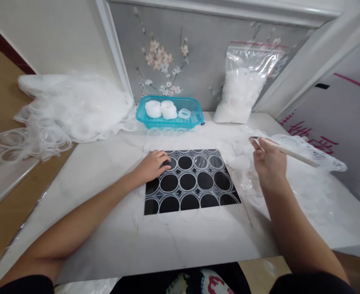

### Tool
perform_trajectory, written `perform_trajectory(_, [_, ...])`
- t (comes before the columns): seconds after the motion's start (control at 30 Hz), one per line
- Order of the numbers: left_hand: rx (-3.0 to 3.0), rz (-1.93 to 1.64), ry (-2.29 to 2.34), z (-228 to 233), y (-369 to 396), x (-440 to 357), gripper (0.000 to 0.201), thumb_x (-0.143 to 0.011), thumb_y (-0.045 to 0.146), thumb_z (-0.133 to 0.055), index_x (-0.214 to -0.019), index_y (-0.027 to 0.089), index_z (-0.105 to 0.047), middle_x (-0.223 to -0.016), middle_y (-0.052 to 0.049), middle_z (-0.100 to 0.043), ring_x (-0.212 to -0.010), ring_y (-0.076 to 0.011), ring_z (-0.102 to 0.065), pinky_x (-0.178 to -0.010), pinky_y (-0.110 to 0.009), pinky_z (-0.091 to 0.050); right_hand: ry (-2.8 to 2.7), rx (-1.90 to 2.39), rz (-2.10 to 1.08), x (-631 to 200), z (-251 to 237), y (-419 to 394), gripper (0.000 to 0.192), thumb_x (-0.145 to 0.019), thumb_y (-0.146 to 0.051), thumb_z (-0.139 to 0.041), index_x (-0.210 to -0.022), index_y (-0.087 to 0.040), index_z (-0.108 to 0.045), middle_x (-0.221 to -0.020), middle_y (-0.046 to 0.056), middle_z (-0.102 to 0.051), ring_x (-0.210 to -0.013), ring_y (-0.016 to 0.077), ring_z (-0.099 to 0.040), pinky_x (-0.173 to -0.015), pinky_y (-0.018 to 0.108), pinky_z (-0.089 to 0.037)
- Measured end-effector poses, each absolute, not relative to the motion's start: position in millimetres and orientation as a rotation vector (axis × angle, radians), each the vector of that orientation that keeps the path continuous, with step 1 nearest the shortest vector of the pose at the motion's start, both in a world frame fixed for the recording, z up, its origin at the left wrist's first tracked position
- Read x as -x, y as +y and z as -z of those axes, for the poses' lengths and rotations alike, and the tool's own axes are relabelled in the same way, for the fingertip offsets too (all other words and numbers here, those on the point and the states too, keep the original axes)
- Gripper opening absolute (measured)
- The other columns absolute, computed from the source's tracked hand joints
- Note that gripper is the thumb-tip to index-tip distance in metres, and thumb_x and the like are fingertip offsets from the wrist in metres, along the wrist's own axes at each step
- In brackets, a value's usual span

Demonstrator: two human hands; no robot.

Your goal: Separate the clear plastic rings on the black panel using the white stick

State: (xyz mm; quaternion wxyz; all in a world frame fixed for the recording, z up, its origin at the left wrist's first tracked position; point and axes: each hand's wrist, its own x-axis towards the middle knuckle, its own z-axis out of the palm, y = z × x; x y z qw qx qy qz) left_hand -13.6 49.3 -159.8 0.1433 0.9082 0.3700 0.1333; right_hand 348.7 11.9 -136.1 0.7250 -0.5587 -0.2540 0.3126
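Observation:
A clear plastic sheet of round rings [195, 179] lies over a black panel set in the white table [106, 171]. My left hand [152, 165] rests on the sheet's upper left corner, fingers pressed down on a ring. Held up to the right of the sheet, my right hand [267, 159] is closed around a thin wooden stick [293, 153] that points right. Under and beside that hand lies a loose heap of clear plastic pieces [296, 163].
A turquoise tray [170, 118] with white rings inside stands behind the sheet. A big pile of used clear plastic sheets [70, 108] fills the back left. A zip bag of white pieces [244, 87] leans on the wall at back right.

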Motion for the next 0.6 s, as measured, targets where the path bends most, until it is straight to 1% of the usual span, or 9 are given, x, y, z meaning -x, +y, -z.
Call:
perform_trajectory(0.1, [-2.628,-0.360,1.064,161,51,9,0.014,-0.090,0.025,-0.052,-0.084,0.016,-0.062,-0.091,-0.006,-0.063,-0.090,-0.0212,-0.057,-0.086,-0.038,-0.044,-0.642,1.522,-0.423,-363,127,1,0.021,-0.062,-0.029,-0.077,-0.073,-0.022,-0.060,-0.078,0.004,-0.061,-0.076,0.0192,-0.063,-0.050,0.026,-0.043])
perform_trajectory(0.17, [-2.552,-0.384,1.109,160,52,7,0.016,-0.089,0.024,-0.049,-0.080,0.017,-0.058,-0.087,-0.005,-0.062,-0.087,-0.0205,-0.057,-0.083,-0.036,-0.044,-0.829,1.799,-0.239,-366,121,-5,0.014,-0.066,-0.029,-0.075,-0.070,-0.022,-0.063,-0.072,0.007,-0.060,-0.076,0.0239,-0.061,-0.062,0.037,-0.046])
perform_trajectory(0.27, [-2.277,-0.481,1.241,159,52,6,0.016,-0.089,0.029,-0.045,-0.081,0.018,-0.055,-0.084,-0.003,-0.063,-0.079,-0.0183,-0.058,-0.076,-0.031,-0.044,-0.968,2.085,-0.036,-364,116,-12,0.006,-0.070,-0.026,-0.070,-0.071,-0.024,-0.064,-0.068,0.007,-0.059,-0.084,0.0315,-0.060,-0.078,0.050,-0.044])
perform_trajectory(0.3, [-2.180,-0.520,1.275,159,53,7,0.017,-0.090,0.031,-0.045,-0.083,0.019,-0.054,-0.084,-0.003,-0.064,-0.077,-0.0177,-0.059,-0.074,-0.030,-0.044,-0.995,2.107,-0.013,-361,116,-13,0.005,-0.071,-0.026,-0.068,-0.071,-0.025,-0.063,-0.069,0.008,-0.060,-0.088,0.0330,-0.059,-0.083,0.053,-0.043])
perform_trajectory(0.37, [-2.033,-0.593,1.297,160,53,8,0.020,-0.090,0.036,-0.045,-0.084,0.019,-0.053,-0.083,-0.002,-0.066,-0.076,-0.0172,-0.060,-0.072,-0.029,-0.044,-1.080,1.975,-0.015,-352,119,-14,0.006,-0.073,-0.026,-0.066,-0.070,-0.025,-0.061,-0.074,0.008,-0.063,-0.097,0.0336,-0.059,-0.091,0.056,-0.040])
perform_trajectory(0.43, [-1.955,-0.665,1.268,163,55,9,0.019,-0.089,0.037,-0.048,-0.083,0.019,-0.052,-0.082,-0.002,-0.067,-0.078,-0.0173,-0.062,-0.075,-0.028,-0.044,-1.180,1.703,-0.158,-336,125,-14,0.011,-0.073,-0.030,-0.068,-0.070,-0.024,-0.060,-0.080,0.007,-0.066,-0.107,0.0319,-0.059,-0.100,0.054,-0.037])
perform_trajectory(0.47, [-1.931,-0.698,1.254,164,55,10,0.018,-0.088,0.037,-0.049,-0.085,0.019,-0.052,-0.081,-0.002,-0.067,-0.077,-0.0171,-0.062,-0.075,-0.028,-0.045,-1.223,1.558,-0.316,-326,129,-14,0.014,-0.072,-0.033,-0.070,-0.069,-0.024,-0.059,-0.081,0.006,-0.068,-0.110,0.0307,-0.059,-0.103,0.052,-0.037])
perform_trajectory(0.53, [-1.915,-0.742,1.244,167,57,11,0.016,-0.087,0.035,-0.051,-0.089,0.019,-0.052,-0.077,-0.001,-0.066,-0.071,-0.0156,-0.061,-0.072,-0.028,-0.045,-1.265,1.312,-0.743,-303,138,-14,0.021,-0.071,-0.037,-0.074,-0.068,-0.024,-0.058,-0.082,0.005,-0.070,-0.114,0.0289,-0.059,-0.106,0.050,-0.036])
perform_trajectory(0.6, [-1.943,-0.752,1.259,168,59,12,0.015,-0.087,0.031,-0.047,-0.093,0.019,-0.054,-0.075,0.000,-0.065,-0.063,-0.0134,-0.056,-0.069,-0.027,-0.046,-1.265,1.154,-1.140,-281,147,-15,0.025,-0.070,-0.038,-0.077,-0.067,-0.024,-0.057,-0.081,0.003,-0.071,-0.116,0.0276,-0.060,-0.105,0.048,-0.038])
